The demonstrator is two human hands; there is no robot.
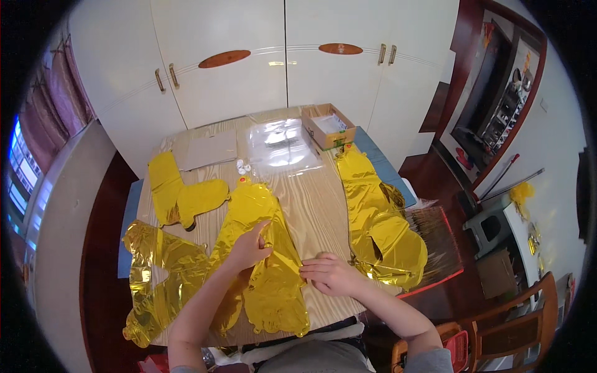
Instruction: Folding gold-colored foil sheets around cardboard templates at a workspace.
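Observation:
A flat gold foil balloon (273, 289) lies lengthwise on the wood-grain table in front of me. On its middle rests my left hand (249, 247), index finger stretched forward along the foil and thumb apart; its other fingers are partly hidden. My right hand (329, 273) lies at the balloon's right edge, fingers stretched out flat to the left with their tips touching or very near the foil. Left of it are another gold foil balloon (165, 267), crumpled, and an L-shaped gold foil balloon (180, 193). A further gold foil balloon (376, 217) runs along the table's right side.
At the back of the table (317, 205) stand an open cardboard box (328, 127), a clear plastic sheet (283, 146), a grey-beige card (211, 149) and small white pieces (242, 166). White cabinets (230, 87) rise behind. A wooden chair (513, 323) and grey stool (491, 227) are at right.

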